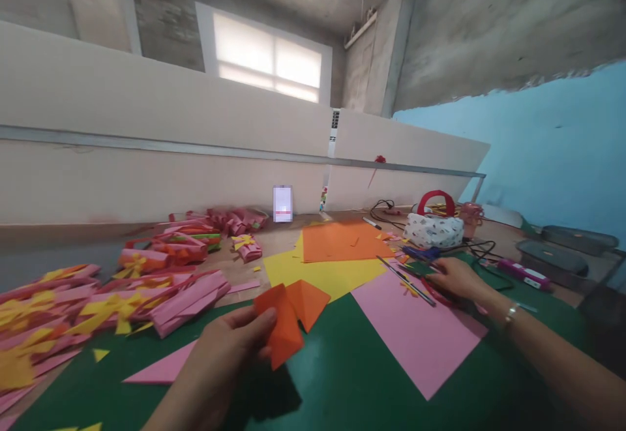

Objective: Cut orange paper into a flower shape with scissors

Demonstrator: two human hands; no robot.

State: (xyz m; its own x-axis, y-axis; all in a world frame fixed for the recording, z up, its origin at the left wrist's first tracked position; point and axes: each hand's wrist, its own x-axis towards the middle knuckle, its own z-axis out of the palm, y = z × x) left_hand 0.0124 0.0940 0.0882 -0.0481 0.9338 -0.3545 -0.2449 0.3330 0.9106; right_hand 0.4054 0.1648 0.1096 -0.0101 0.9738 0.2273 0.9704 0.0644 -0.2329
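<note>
My left hand (pixel 239 340) pinches a folded piece of orange paper (pixel 283 326) between thumb and fingers, raised above the green mat. The paper has a crease and splits into two flaps. On the right, my right hand (pixel 454 279) is closed at the red-handled scissors (pixel 443 293), fingers against the handle. Under and beside them lies a pink paper sheet (pixel 425 346) with a long thin dark tool (pixel 415 287) on it. Blue-handled scissors (pixel 419 253) lie just beyond the right fingertips. A folded pink paper piece (pixel 163 366) lies partly behind my left forearm.
Pink paper bundles with yellow bows (pixel 117 307) are heaped on the left. Orange (pixel 342 242) and yellow sheets (pixel 317 280) overlap in the middle. At the back stand a lit phone (pixel 282 204) and a white patterned bag (pixel 433 230). Black cables (pixel 484 248) run at the right.
</note>
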